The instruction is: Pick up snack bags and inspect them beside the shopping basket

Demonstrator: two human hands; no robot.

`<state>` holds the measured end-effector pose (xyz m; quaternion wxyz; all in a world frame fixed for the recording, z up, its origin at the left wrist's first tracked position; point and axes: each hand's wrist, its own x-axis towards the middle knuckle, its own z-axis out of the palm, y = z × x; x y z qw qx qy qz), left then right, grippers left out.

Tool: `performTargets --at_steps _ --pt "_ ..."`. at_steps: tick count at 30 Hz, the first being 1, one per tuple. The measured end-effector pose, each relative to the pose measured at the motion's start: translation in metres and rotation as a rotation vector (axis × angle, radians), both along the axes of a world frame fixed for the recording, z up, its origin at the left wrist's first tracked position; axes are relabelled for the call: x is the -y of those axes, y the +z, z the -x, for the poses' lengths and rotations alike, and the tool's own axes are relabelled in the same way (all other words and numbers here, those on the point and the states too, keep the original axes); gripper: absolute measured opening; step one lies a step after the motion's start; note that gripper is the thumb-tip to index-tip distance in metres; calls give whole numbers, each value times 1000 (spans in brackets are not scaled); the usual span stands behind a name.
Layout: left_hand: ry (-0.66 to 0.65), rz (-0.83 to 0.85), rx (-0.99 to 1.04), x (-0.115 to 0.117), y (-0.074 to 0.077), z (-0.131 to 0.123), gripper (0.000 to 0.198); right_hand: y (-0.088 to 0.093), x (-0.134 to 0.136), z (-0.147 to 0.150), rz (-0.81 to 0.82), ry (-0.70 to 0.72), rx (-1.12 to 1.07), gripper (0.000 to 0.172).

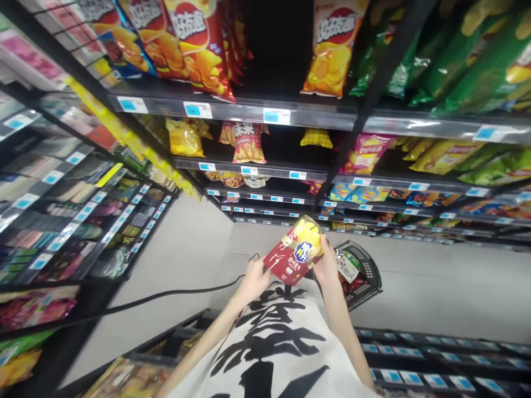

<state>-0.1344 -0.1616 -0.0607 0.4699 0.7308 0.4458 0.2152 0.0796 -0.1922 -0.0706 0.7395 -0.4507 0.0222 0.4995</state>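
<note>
A dark red and yellow snack bag (295, 251) with a blue logo is held tilted in front of my chest, its printed face toward me. My left hand (255, 276) grips its lower left corner, fingers partly hidden behind it. On the opposite edge, my right hand (327, 261) pinches the bag, with the thumb showing on the front. Just past my right forearm is a black shopping basket (375, 273) with a green-and-white package (348, 265) and some dark red packs inside.
Ahead stand black shelves with chip bags (199, 44), price tags (277, 116) along their edges, and green bags (477, 61) at right. Another shelf unit (83, 210) lines the left. A black cable (166, 294) crosses at left above the grey floor (182, 243). More shelving (435, 354) is behind right.
</note>
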Motion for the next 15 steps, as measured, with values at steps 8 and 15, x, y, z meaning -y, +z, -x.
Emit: performTargets --at_steps 8,15 --pt "322 330 337 13 -45 1 32 -31 7 16 -29 468 -16 62" --pt "393 449 171 42 -112 6 52 -58 5 33 179 568 54 56"
